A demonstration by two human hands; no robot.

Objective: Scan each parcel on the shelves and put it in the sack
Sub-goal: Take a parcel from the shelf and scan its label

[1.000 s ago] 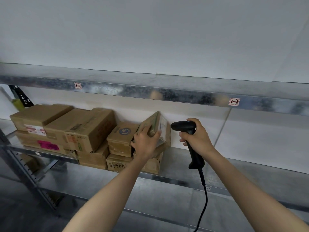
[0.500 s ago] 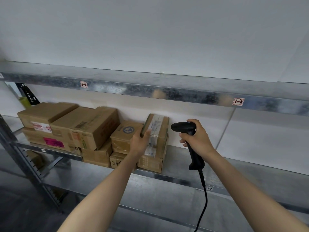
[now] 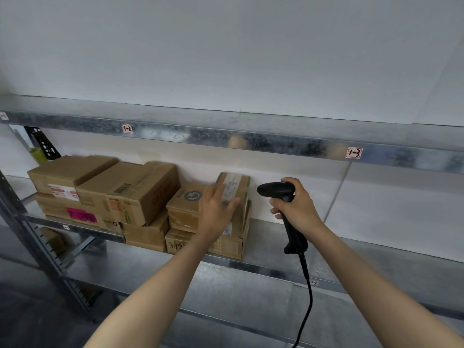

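Observation:
A small cardboard parcel [image 3: 236,183] with a white label on its face stands on end on top of a flat box [image 3: 227,246], at the right end of the stack on the middle shelf [image 3: 266,268]. My left hand [image 3: 216,209] lies on the parcel's labelled face with its fingers stretched out across it. My right hand [image 3: 297,209] grips the handle of a black corded barcode scanner [image 3: 276,190], which is held just right of the parcel with its head pointing left towards it. No sack is in view.
Left of the parcel are a box with a round blue logo [image 3: 187,204], a large box with a barcode [image 3: 130,192] and more boxes [image 3: 67,172], one with a pink label [image 3: 81,214]. The upper shelf beam [image 3: 226,139] carries tags 1-2 and 1-3. A lower shelf lies below.
The small parcel has been turned from a tilt onto its end, label facing me. My left hand went from gripping its edge to lying flat on its face. The scanner hand has hardly moved.

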